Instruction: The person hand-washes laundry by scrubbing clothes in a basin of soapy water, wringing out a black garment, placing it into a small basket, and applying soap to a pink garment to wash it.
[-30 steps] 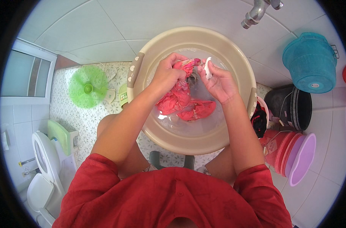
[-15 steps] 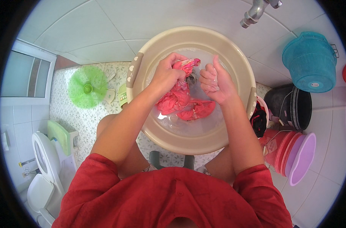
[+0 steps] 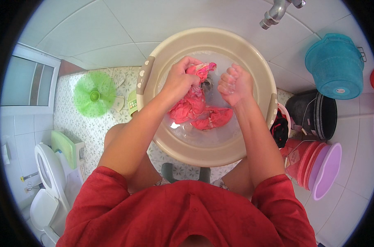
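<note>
A large beige basin point(image 3: 176, 153) holds cloudy, soapy water. In my left hand point(image 3: 182, 77) the upper part of a wet pink-red garment point(image 3: 188, 108) is gripped, its patterned, crumpled end sticking out past the fingers. The rest of the cloth hangs and spreads into the water toward the near side. A dark piece of cloth point(image 3: 207, 84) shows between my hands, partly underwater. Over the right side of the basin, apart from the garment, my right hand point(image 3: 236, 85) is closed in a fist, fingers curled toward the palm, with traces of suds and nothing visible in it.
A metal tap point(image 3: 273, 15) juts from the wall at upper right. Right of the basin are a teal bucket point(image 3: 335, 68), a black bucket point(image 3: 308, 113), stacked red and purple containers point(image 3: 310, 166) and dark clothes point(image 3: 280, 129). Leftward are a green fan point(image 3: 95, 95) and a toilet point(image 3: 51, 164).
My right thumb, raised before, has folded down against the curled fingers, making a fist. My left hand and the pink-red garment have hardly moved.
</note>
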The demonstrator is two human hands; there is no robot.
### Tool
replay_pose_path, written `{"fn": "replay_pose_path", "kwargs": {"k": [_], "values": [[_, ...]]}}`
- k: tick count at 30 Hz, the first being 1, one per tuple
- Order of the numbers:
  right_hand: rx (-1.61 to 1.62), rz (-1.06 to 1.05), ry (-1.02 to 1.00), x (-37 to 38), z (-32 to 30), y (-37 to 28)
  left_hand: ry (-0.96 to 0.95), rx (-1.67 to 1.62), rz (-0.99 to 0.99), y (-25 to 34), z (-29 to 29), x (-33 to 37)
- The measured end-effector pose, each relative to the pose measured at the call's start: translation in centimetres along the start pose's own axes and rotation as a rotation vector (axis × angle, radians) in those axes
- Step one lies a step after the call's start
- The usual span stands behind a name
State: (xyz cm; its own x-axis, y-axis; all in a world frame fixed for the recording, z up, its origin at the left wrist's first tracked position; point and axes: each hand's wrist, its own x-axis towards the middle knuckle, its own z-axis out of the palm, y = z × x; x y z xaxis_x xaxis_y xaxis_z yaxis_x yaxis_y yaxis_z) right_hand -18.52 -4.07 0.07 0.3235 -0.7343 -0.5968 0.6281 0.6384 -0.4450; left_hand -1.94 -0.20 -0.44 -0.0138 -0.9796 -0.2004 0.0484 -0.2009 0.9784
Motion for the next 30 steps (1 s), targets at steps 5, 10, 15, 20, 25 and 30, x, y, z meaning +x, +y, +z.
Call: {"fn": "replay_pose_path", "kwargs": {"k": [5,10,15,20,25,30], "values": [[-0.065,0.061,-0.071,0.2,-1.3,-0.1,0.008,-0.019,-0.019,0.7,0.1,-0.4],[-0.079,-0.088,-0.022,-0.6,0.4,-0.3,0.027,0.016,0.013,0.4,0.2,-0.2],[-0.092,-0.064,-0.222,0.2,-1.4,-0.5,0.016,0.02,-0.013,0.6,0.2,-0.3],[-0.003,-0.014,-0.247,0.6,-1.8,-0.5,0.009,0.004,-0.017,0.3,0.3,0.0],[0.131,0.153,-0.271,1.0,-2.3,-0.6,-0.002,0.001,-0.028,0.5,0.3,-0.1],[0.052,0.18,-0.325,0.4,-1.0,-0.7,0.008,0.015,-0.003,0.5,0.1,-0.3]]}}
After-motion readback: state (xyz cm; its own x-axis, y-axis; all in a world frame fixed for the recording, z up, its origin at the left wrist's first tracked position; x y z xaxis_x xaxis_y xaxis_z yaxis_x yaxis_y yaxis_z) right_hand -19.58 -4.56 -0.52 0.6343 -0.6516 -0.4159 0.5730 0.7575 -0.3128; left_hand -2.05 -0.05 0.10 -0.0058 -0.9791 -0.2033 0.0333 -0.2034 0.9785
